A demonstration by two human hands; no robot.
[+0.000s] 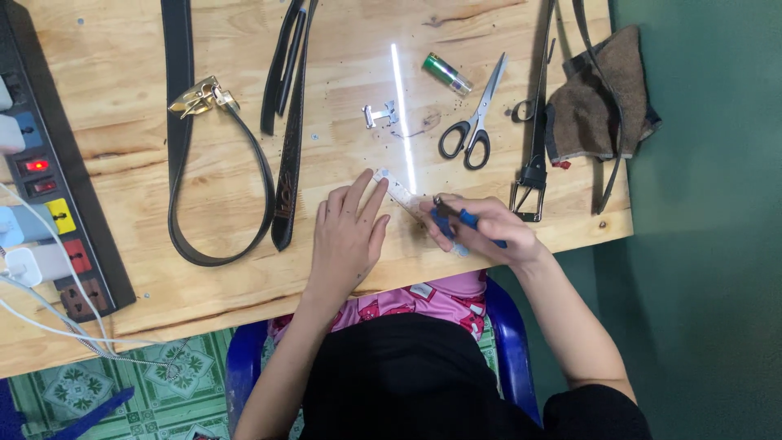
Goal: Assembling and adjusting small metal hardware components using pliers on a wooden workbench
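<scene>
Pressing flat on the wooden table (122,98), the left hand (349,236) spreads its fingers and pins one end of a pale, narrow strip (399,190), the fingertips resting on its upper left part. The strip runs diagonally down toward the right hand (481,232), which is closed around a blue-handled tool (456,218); the tool's dark tip meets the strip's lower right end, just beside the left thumb side. Both hands sit close to the table's near edge, with little bare wood between them and the drop to the lap.

Beyond the strip lie a small metal buckle plate (380,115), a pair of black-handled scissors (472,122) and a green cylinder (446,73), all a short way off. A looped black belt (183,163) with a brass buckle and another dark belt (287,163) lie to the left, near the left hand. To the right, a belt with a square buckle (531,175) and a brown cloth (599,102) reach the table's right edge. A power strip (49,179) lines the far left.
</scene>
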